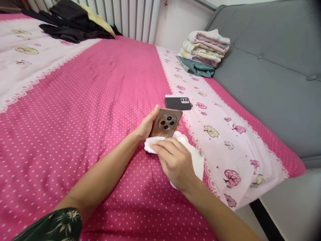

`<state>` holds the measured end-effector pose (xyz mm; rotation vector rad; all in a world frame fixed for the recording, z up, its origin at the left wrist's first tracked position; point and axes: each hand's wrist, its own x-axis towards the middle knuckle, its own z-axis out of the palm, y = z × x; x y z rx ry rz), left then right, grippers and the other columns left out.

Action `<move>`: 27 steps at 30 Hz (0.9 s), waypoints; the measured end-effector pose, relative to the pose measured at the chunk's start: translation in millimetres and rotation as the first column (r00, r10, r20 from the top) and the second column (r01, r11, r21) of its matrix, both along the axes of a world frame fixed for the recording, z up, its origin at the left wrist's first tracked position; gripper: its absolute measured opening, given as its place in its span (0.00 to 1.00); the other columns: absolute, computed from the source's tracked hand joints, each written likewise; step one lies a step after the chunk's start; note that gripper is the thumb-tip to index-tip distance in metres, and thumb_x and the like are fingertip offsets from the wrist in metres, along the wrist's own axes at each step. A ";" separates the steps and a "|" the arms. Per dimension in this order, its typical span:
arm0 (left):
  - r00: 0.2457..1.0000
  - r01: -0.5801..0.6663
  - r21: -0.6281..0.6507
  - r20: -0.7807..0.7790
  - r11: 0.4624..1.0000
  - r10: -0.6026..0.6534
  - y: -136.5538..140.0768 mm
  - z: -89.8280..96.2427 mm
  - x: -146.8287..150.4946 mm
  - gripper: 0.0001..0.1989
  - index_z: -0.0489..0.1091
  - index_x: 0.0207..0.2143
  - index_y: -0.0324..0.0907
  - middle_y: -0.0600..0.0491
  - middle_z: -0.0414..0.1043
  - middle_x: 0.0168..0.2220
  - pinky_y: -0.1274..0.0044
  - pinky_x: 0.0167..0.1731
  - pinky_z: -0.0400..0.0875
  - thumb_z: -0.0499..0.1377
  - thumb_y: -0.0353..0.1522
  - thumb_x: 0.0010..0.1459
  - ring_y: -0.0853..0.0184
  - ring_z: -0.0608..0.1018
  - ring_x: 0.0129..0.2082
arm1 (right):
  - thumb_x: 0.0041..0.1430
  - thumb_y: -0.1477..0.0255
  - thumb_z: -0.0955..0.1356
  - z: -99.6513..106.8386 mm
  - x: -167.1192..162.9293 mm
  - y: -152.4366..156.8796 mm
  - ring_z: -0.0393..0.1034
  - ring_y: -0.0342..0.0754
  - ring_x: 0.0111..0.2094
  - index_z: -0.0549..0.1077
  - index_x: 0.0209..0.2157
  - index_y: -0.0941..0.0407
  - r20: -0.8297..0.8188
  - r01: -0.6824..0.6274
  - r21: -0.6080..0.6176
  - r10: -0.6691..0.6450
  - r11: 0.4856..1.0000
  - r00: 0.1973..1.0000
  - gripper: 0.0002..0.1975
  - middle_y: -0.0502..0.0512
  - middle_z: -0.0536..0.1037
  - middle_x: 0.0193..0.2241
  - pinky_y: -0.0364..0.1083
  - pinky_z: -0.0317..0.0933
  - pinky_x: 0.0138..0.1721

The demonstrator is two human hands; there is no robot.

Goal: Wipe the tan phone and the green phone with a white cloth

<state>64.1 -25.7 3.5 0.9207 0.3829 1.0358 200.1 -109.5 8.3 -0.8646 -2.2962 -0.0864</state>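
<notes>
A gold-brown smartphone is tilted up with its back and round camera ring facing me. My left hand grips it, thumb along the left edge and fingertips showing past the right edge. My right hand pinches a white cloth and presses a fold of it against the lower back of the phone. The rest of the cloth hangs behind and below my right hand. Just beyond the held phone, a dark grey phone lies face down on the bed, with something white under its far edge.
The bed has a pink dotted bedspread with printed bands. Folded fabrics are stacked by the grey padded headboard. Dark clothes lie at the far left, near a white slatted panel.
</notes>
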 end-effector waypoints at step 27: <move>0.997 -0.024 0.111 -0.068 0.993 0.032 1.1 0.3 0.8 0.45 0.74 0.46 0.32 0.38 0.79 0.40 0.71 0.37 0.72 0.49 0.64 0.51 0.58 0.80 0.37 | 0.60 0.81 0.68 -12.5 2.9 4.3 0.68 0.49 0.38 0.80 0.38 0.52 0.406 0.081 -0.326 0.062 0.942 0.912 0.12 0.51 0.79 0.33 0.48 0.62 0.37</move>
